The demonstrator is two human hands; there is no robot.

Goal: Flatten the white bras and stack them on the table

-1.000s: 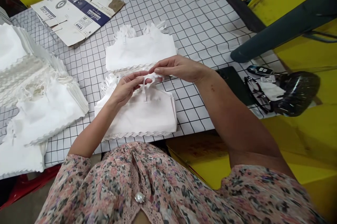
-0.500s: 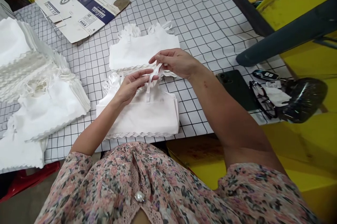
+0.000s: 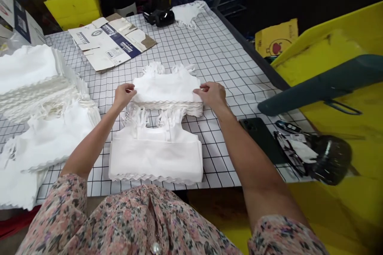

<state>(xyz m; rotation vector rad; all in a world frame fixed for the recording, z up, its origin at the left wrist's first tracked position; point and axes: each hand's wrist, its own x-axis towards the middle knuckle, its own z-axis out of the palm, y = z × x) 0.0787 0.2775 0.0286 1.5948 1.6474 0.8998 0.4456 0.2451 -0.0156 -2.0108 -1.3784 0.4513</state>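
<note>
A stack of white camisoles point(image 3: 167, 89) with scalloped hems lies mid-table, its bunched thin straps pointing away from me. My left hand point(image 3: 124, 94) pinches the left side edge of the top camisole. At the opposite edge, my right hand point(image 3: 214, 93) pinches the same camisole between thumb and fingers. The cloth is spread flat between both hands. Closer to me, another pile of white camisoles point(image 3: 155, 159) lies by the table's front edge, its straps touching the far stack's hem. Neither hand is on this near pile.
Tall piles of white garments point(image 3: 32, 67) fill the left side. A flattened carton point(image 3: 112, 43) and a black object point(image 3: 158, 17) lie farther back. On the right are a phone point(image 3: 261, 139), eyeglasses point(image 3: 289, 155) and a dark green post point(image 3: 317, 87). Someone in white stands beyond the table.
Both hands have left the near pile's strap and moved forward and apart to the far stack's sides. The camera view has tilted up, showing more of the background.
</note>
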